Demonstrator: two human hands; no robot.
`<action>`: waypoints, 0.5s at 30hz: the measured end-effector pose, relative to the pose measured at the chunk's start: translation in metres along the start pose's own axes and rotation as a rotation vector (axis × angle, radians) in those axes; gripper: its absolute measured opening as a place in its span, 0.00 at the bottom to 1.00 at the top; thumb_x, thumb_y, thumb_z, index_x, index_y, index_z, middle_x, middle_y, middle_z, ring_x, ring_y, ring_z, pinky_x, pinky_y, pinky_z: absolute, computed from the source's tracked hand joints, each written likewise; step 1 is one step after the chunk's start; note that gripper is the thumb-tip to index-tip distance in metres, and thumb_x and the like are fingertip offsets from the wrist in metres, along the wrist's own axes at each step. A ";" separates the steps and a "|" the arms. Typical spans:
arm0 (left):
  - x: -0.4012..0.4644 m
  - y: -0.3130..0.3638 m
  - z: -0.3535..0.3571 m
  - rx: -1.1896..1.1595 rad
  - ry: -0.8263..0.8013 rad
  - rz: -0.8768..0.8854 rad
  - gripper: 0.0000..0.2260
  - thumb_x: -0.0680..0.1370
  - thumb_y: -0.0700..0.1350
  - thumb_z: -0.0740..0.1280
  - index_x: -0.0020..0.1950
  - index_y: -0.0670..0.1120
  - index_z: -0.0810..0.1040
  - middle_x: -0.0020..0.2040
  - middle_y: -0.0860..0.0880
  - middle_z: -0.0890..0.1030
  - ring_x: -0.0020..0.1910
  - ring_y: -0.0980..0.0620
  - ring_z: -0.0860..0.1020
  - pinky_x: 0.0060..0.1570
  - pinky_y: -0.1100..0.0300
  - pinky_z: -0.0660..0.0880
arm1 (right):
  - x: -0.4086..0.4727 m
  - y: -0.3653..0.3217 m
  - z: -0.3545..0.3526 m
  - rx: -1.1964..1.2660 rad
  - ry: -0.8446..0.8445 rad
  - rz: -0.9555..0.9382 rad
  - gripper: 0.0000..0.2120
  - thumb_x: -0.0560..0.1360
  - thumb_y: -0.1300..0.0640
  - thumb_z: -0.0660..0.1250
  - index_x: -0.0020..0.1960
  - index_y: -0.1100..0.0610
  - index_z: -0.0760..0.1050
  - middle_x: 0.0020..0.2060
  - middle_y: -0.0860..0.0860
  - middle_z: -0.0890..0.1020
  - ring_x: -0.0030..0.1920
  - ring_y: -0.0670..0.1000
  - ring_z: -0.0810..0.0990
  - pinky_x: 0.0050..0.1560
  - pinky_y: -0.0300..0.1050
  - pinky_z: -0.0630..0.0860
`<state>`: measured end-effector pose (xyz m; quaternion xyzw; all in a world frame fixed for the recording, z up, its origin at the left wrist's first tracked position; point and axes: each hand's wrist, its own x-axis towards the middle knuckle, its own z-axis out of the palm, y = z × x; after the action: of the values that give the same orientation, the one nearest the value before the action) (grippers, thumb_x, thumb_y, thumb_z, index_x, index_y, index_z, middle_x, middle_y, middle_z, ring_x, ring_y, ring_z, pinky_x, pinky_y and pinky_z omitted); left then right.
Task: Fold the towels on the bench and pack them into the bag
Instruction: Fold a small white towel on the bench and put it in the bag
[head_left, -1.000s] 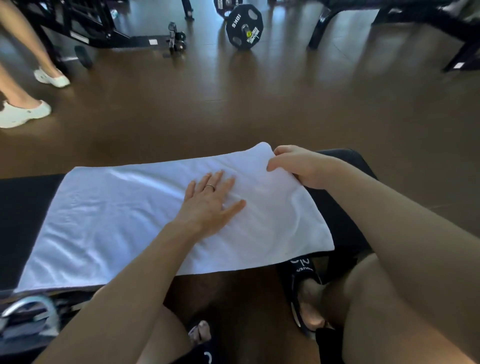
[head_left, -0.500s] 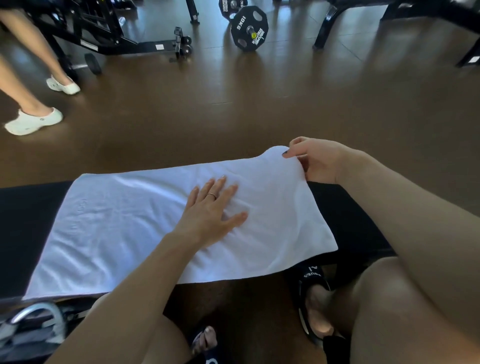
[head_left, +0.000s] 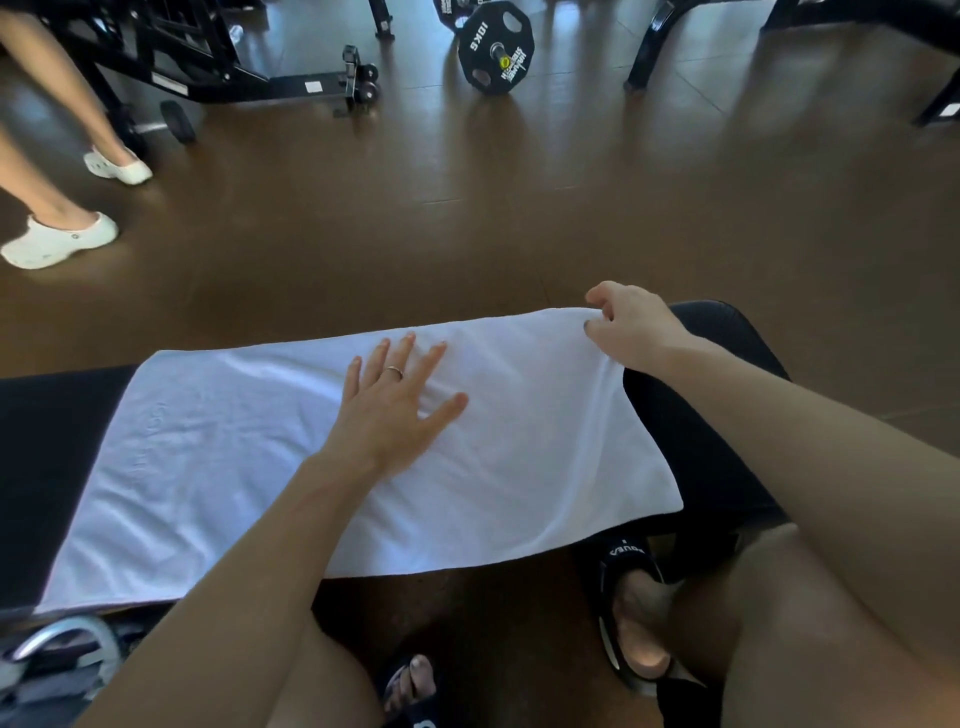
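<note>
Head view: left hand (head_left: 387, 415) flat on towel (head_left: 519, 441), right hand (head_left: 626, 325) pinching its corner.

You've got a soft white cloth towel (head_left: 291, 457), matt and a bit creased, over a black padded bench (head_left: 727, 447) that looks like smooth, dull vinyl. The brown floor (head_left: 571, 197) is glossy and throws reflections. Your ring (head_left: 394, 371) looks like shiny metal, and the weight plate (head_left: 496, 49) is matt black.

Single head-worn wide-angle view, looking forward and down, close over bench (head_left: 727, 415), floor beyond
</note>
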<state>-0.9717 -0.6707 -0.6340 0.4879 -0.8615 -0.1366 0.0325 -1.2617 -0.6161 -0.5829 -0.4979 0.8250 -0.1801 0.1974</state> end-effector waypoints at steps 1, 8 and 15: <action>0.002 -0.006 -0.002 0.031 -0.028 -0.035 0.38 0.73 0.76 0.45 0.81 0.65 0.49 0.84 0.53 0.46 0.82 0.50 0.42 0.79 0.46 0.38 | 0.001 -0.003 0.005 -0.035 -0.023 -0.014 0.23 0.80 0.54 0.60 0.75 0.53 0.67 0.67 0.56 0.73 0.67 0.58 0.71 0.63 0.53 0.72; 0.007 -0.020 -0.011 0.073 -0.067 -0.027 0.32 0.78 0.71 0.49 0.81 0.66 0.46 0.83 0.55 0.43 0.82 0.51 0.40 0.78 0.44 0.38 | 0.001 -0.019 0.035 -0.476 -0.079 -0.142 0.25 0.83 0.45 0.48 0.78 0.50 0.58 0.76 0.57 0.62 0.78 0.59 0.55 0.76 0.59 0.55; 0.020 -0.057 -0.020 0.124 -0.104 -0.160 0.28 0.80 0.70 0.45 0.80 0.67 0.48 0.83 0.56 0.46 0.82 0.51 0.42 0.78 0.43 0.39 | 0.008 -0.036 0.062 -0.463 -0.189 -0.308 0.26 0.84 0.43 0.41 0.82 0.44 0.48 0.78 0.52 0.61 0.79 0.54 0.53 0.79 0.55 0.45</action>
<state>-0.9311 -0.7198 -0.6318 0.5487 -0.8270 -0.1104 -0.0533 -1.2068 -0.6454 -0.6195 -0.6635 0.7370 0.0323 0.1248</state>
